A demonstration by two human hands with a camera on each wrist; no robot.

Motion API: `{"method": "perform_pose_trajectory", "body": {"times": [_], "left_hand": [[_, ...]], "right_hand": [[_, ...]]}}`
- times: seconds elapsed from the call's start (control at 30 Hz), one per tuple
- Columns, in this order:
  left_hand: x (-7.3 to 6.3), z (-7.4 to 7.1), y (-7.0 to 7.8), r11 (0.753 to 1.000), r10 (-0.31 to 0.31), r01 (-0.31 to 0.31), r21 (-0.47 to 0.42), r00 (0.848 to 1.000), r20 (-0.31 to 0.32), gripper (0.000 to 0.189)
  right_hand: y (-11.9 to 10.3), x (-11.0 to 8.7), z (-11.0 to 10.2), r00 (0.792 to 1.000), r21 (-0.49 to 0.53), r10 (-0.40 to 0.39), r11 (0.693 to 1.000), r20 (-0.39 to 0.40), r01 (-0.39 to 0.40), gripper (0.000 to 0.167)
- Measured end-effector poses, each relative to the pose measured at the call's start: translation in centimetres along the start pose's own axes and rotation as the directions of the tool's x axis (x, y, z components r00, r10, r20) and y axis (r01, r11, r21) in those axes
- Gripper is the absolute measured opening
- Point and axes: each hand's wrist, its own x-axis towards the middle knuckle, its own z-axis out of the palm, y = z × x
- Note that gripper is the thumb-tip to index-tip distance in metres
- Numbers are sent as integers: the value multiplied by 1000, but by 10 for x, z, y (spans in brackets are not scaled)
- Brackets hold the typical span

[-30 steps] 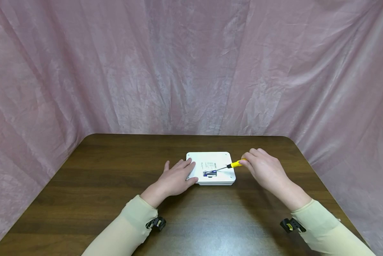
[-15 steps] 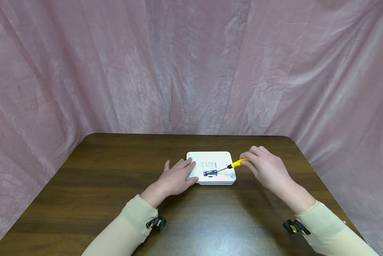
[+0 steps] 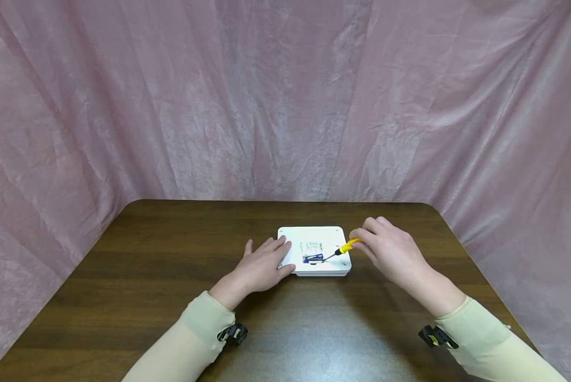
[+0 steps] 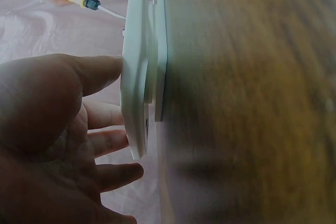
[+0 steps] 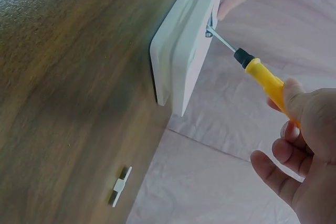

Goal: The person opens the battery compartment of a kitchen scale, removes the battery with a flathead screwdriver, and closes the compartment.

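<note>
The right hand [image 3: 394,253] has moved left; the screwdriver [image 3: 346,247] slants more steeply; its tip sits closer to the white box [image 3: 318,245]'s near edge.

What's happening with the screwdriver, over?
Right hand grips yellow screwdriver, pointed at blue battery. Left hand rests on white device. Nothing seen blocking.

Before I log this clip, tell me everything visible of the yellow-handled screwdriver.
The screwdriver has a yellow, plastic-looking handle, a black collar and a thin, metallic-looking shaft. The right hand pinches the handle, hiding part of it. In the head view the tool slants down leftward, its tip at the opening in the white device. What the tip touches there is too small to tell.
</note>
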Motion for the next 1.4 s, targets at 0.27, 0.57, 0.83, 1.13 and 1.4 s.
{"method": "perform_pose_trajectory", "body": {"times": [0.27, 0.57, 0.83, 1.13, 1.4], "left_hand": [[0, 1, -2, 1000, 6, -6, -2, 1000, 3, 70], [2, -1, -2, 1000, 7, -7, -2, 1000, 3, 71], [1, 0, -1, 1000, 3, -3, -1, 1000, 3, 70], [1, 1, -2, 1000, 5, -5, 7, 1000, 7, 73], [0, -1, 1, 999, 15, -15, 31, 1000, -7, 72]], "right_hand": [[-4, 5, 1, 1000, 10, -6, 1000, 1, 6, 20], [-7, 4, 2, 1000, 13, 10, 1000, 17, -11, 20], [-5, 2, 7, 999, 21, 41, 999, 18, -41, 15], [-3, -2, 11, 984, 36, 149, 988, 98, -153, 7], [-2, -9, 12, 969, 29, 205, 977, 136, -211, 11]]}}
